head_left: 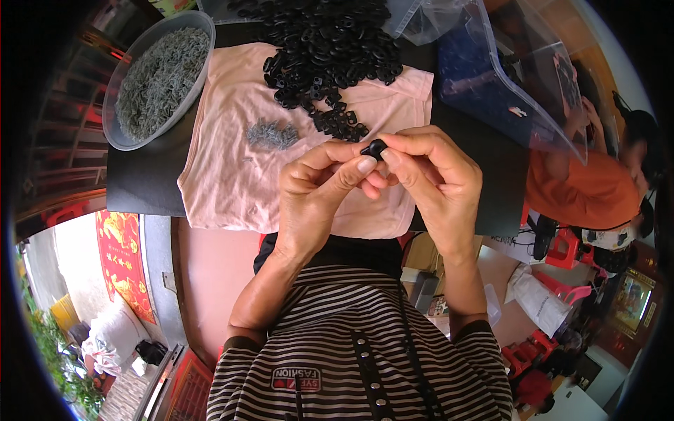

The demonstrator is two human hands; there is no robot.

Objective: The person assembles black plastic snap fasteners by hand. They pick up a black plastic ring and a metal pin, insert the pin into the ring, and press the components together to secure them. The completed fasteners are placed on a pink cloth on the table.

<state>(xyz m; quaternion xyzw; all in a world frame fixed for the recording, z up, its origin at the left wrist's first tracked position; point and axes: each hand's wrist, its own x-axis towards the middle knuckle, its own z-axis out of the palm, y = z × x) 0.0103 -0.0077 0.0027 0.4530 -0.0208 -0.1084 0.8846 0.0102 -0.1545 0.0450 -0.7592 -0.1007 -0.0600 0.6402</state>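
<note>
black plastic part [376, 149] sits raised between your two hands, above the near half of the pink cloth [225, 161]. your left hand [317, 184] has its grip closed to a narrow pinch, thumb and index finger on the part's left side; your right hand [439, 179] pinches it from the other side the same way — neither grip is open wider than the small piece itself. its finer details are hidden under your fingertips.

just beyond your hands, loose black parts [340, 121] trail off from the big heap of black parts [330, 42] farther back. to their left lies a small pile of grey pieces [272, 135], and the clear plastic bowl [111, 112] at far left holds many more. the cloth is spread over the black worktop [140, 179]. off to the right is a clear plastic tub [496, 64] — near it, a person in orange [579, 189].
</note>
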